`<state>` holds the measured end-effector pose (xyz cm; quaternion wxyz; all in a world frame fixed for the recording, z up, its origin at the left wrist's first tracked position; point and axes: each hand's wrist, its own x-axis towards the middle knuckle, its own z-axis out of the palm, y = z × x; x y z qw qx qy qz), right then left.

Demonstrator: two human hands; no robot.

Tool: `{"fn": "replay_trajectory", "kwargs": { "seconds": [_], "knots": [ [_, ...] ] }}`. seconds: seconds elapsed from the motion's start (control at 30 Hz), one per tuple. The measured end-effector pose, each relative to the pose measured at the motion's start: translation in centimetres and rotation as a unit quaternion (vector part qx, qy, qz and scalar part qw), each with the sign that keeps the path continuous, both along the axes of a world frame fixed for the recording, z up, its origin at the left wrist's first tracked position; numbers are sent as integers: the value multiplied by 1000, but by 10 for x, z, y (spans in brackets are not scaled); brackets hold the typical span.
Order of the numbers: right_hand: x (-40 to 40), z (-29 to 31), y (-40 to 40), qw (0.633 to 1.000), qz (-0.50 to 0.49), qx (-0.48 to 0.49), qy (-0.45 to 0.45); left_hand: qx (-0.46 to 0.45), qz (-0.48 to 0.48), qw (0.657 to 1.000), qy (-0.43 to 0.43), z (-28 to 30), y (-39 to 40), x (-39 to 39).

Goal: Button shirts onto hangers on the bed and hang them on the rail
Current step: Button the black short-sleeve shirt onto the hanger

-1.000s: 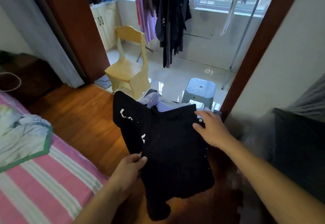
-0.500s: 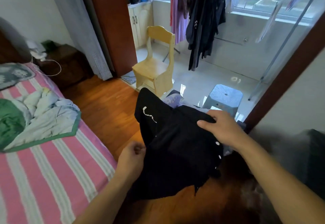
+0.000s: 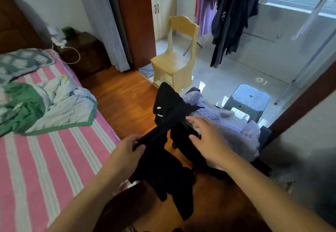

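A black shirt [image 3: 169,160] with small white marks hangs bunched in the air over the wooden floor. My left hand [image 3: 127,151] grips its edge between thumb and fingers. My right hand [image 3: 205,139] is blurred, fingers spread, and lies against the shirt's right side over a pile of lilac and white clothes [image 3: 229,124]. The bed [image 3: 41,159] with pink and white stripes lies to the left. Dark and purple garments [image 3: 231,15] hang from a rail out on the balcony. No hanger shows in my hands.
A pale wooden chair [image 3: 174,59] stands in the balcony doorway and a grey plastic stool [image 3: 249,100] sits right of it. A crumpled white and green quilt [image 3: 51,106] lies on the bed. A dark nightstand [image 3: 85,53] is by the bed's head.
The view has swung left, bringing more of the bed in. The black shirt has come off the pile and now hangs bunched from my left hand. My right hand has opened and slid down its side.
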<state>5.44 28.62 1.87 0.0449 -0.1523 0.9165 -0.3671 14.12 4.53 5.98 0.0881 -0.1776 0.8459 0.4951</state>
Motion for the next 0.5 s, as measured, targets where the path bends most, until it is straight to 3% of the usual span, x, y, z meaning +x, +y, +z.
{"fn": "replay_trajectory", "kwargs": {
  "seconds": [0.07, 0.13, 0.2, 0.3, 0.5],
  "knots": [
    [-45, -14, -9, 985, 29, 167, 44, -41, -37, 998, 30, 18, -7, 10],
    [-81, -38, -27, 969, 60, 231, 63, -110, -72, 990, 46, 32, -19, 22],
    [-108, -49, -47, 975, 53, 193, 95, -204, -81, 973, 74, 47, -39, 37],
    [-124, -14, -84, 985, 28, 109, 134, -298, 11, 947, 121, 66, -93, 66],
    [-61, 75, -211, 974, 116, 46, 188, -435, 129, 884, 114, 72, -247, 154]
  ]
}}
